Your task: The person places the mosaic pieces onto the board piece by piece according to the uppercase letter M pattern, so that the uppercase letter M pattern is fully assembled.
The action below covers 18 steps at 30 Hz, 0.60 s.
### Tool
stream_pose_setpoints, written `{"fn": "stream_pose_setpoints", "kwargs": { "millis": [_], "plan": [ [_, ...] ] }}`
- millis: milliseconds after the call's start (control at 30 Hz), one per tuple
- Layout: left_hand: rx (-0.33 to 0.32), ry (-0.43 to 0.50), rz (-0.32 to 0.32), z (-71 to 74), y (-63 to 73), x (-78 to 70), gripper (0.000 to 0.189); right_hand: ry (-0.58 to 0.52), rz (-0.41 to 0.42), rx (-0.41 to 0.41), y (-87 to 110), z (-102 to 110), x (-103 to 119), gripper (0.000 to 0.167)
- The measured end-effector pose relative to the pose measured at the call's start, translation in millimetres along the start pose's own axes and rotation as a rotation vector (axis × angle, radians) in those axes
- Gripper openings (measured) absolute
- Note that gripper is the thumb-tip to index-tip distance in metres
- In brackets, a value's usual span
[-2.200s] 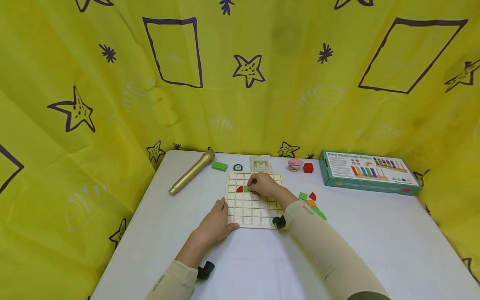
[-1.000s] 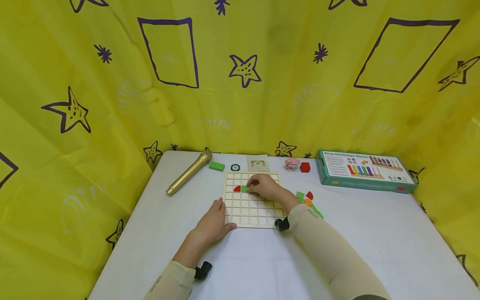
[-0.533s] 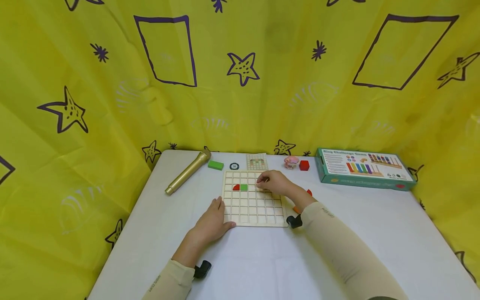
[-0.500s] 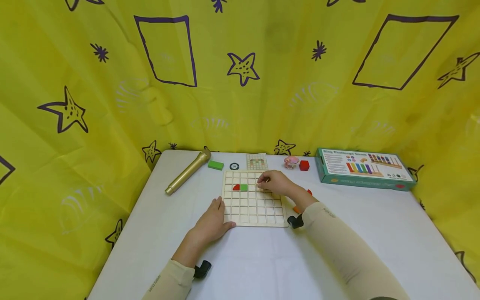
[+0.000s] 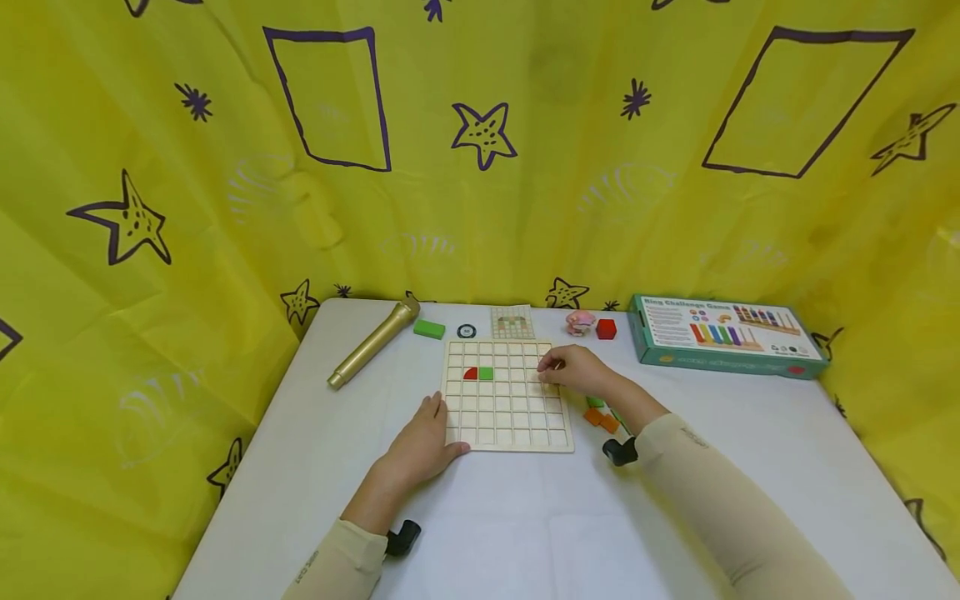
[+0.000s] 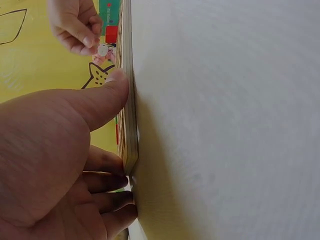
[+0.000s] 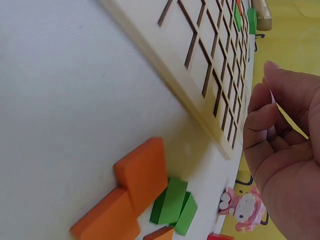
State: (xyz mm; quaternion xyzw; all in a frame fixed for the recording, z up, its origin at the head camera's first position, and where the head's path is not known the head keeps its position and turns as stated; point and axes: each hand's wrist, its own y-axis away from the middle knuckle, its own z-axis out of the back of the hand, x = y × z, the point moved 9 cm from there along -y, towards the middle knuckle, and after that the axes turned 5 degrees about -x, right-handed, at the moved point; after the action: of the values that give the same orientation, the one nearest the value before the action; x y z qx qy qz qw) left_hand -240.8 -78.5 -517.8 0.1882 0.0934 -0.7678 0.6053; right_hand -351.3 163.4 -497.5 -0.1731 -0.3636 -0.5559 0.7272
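A pale wooden grid board (image 5: 495, 421) lies on the white table. My left hand (image 5: 423, 442) braces its front left corner, with straight fingers along the left side. In the left wrist view the thumb (image 6: 107, 102) touches the front edge. In neighbouring cells sit a red quarter-circle piece (image 5: 471, 373) and a green square piece (image 5: 486, 373). Over the board's right edge, my right hand (image 5: 577, 371) hovers with loosely bent fingers and nothing between them. Near that hand are loose orange tiles (image 7: 145, 175) and green pieces (image 7: 172, 202), partly hidden by the arm in the head view.
Behind the board lie a printed pattern card (image 5: 512, 322), a round token (image 5: 467, 331) and a green block (image 5: 429, 329). A gold microphone (image 5: 375, 343) is at left. A pink figurine (image 5: 580, 322), a red block (image 5: 606, 329) and a game box (image 5: 727, 337) stand at right.
My right hand has left the green square piece, uncovering it in its cell, and moved right to the board's edge. My left hand stays at the corner. The view has shifted slightly.
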Motion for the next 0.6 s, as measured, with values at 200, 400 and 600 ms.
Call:
{"fn": "stream_pose_setpoints", "kwargs": {
  "millis": [200,400,600],
  "plan": [
    [0.004,0.0,0.002,0.5,-0.2,0.5,0.093,0.016,-0.022,0.006,12.6,4,-7,0.013],
    [0.005,-0.002,-0.002,0.1,0.6,-0.3,0.092,0.034,-0.019,0.001,26.3,5,-17,0.011],
    [0.002,-0.003,0.0,0.7,0.5,-0.4,0.092,0.023,-0.041,0.005,36.4,6,-29,0.013]
  ]
}}
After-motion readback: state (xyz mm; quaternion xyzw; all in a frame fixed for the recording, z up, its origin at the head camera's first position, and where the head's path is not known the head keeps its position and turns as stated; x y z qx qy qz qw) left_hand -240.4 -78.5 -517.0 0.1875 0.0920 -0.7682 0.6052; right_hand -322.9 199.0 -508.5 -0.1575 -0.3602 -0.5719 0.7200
